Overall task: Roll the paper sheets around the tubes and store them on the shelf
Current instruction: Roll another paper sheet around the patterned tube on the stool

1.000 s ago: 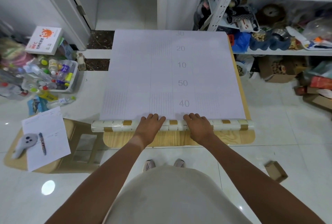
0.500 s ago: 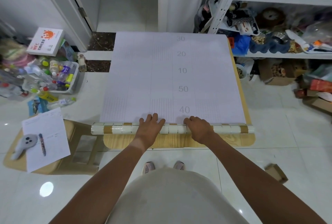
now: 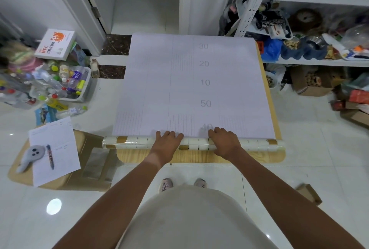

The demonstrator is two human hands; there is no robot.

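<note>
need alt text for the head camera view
Both hands, left hand and right hand, press on a tile-patterned roll at the near edge of a large numbered paper sheet spread across a wooden table.

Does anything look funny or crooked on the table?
Yes, the numbers on the paper sheet run 30, 20, 10, 50, 40, out of order. The roll under both hands sticks out past the table's left edge.

Tube [image 3: 135, 142] lies at the sheet's [image 3: 191, 89] near edge on the table [image 3: 199, 158].
</note>
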